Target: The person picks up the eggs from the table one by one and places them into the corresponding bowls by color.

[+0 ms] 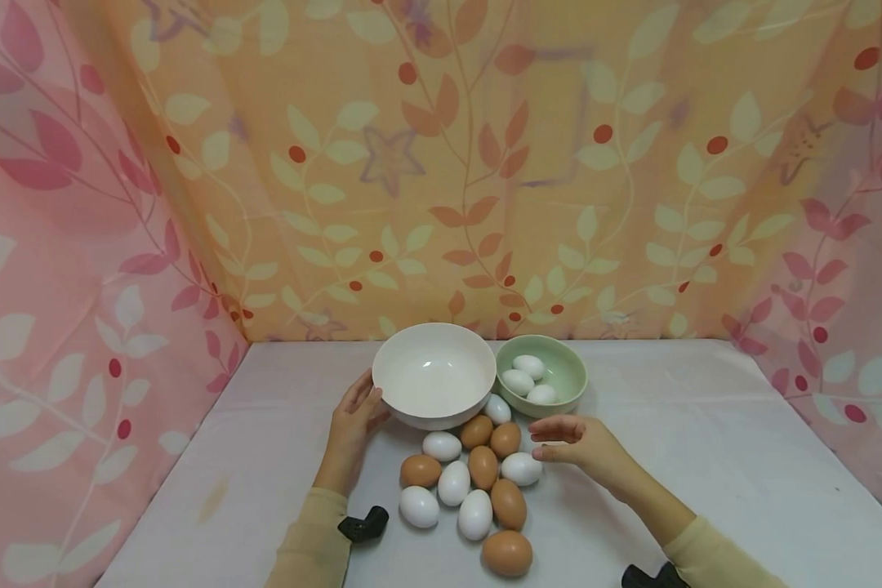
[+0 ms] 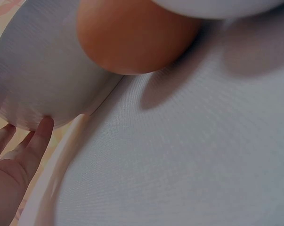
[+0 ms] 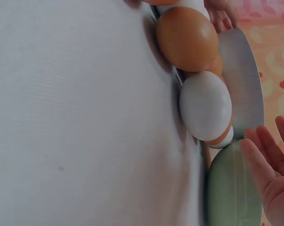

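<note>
My left hand [image 1: 349, 425] rests its fingers against the left side of a large white bowl [image 1: 435, 384], whose plain inside faces up. In the left wrist view, fingertips [image 2: 46, 123] touch the bowl's outer wall. Over to the right, my right hand [image 1: 584, 445] hovers with extended fingers and holds nothing. It is just right of a white egg [image 1: 522, 469] and in front of a light green bowl [image 1: 572, 382] with three white eggs [image 1: 518, 381] in it. Several brown eggs [image 1: 509, 505] and white eggs [image 1: 453, 483] lie loose on the table before the bowls.
A white cloth covers the table [image 1: 706, 425]. Patterned curtains [image 1: 470, 163] stand behind and on both sides. The two bowls sit side by side near the back edge. The nearest brown egg [image 1: 507, 554] lies toward the front, between the forearms.
</note>
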Demonstrator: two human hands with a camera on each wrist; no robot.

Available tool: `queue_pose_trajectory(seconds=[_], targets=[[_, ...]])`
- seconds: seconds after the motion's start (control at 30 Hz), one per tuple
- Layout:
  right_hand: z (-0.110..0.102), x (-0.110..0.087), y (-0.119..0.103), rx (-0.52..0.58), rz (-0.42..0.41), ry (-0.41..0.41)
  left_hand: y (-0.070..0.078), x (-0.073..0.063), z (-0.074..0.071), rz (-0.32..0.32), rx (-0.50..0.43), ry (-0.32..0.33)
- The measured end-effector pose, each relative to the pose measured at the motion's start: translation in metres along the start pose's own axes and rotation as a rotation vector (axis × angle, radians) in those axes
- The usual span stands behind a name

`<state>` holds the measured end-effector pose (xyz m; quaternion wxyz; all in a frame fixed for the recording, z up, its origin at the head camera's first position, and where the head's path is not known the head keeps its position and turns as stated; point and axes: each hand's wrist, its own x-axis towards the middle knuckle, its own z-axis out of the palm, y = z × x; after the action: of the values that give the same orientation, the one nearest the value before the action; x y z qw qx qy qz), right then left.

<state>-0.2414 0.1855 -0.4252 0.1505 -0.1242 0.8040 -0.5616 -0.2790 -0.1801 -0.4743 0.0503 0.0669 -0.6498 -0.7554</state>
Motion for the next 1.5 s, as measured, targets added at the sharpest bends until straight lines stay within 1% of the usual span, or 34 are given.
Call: queue_pose_trajectory(seconds=[0.23,0.57,0.87,1.2,1.5], targets=[[0.004,-0.001,0.007,-0.009,0.009,0.010,0.000,0.000,0.000,-0.011,-0.007,0.005],[0.006,0.001,0.016,-0.013,0.035,0.026,0.000,0.000,0.000,-0.006,-0.012,0.000],[0.010,0.002,0.023,-0.001,0.012,-0.034,-0.002,0.001,-0.001,-0.003,-0.015,-0.003],[0.014,0.006,0.028,-0.014,0.036,-0.068,-0.002,0.001,-0.001,-0.010,-0.013,0.003],[0.017,0.008,0.029,-0.003,0.031,-0.061,-0.001,0.002,0.000,-0.006,-0.014,-0.005]])
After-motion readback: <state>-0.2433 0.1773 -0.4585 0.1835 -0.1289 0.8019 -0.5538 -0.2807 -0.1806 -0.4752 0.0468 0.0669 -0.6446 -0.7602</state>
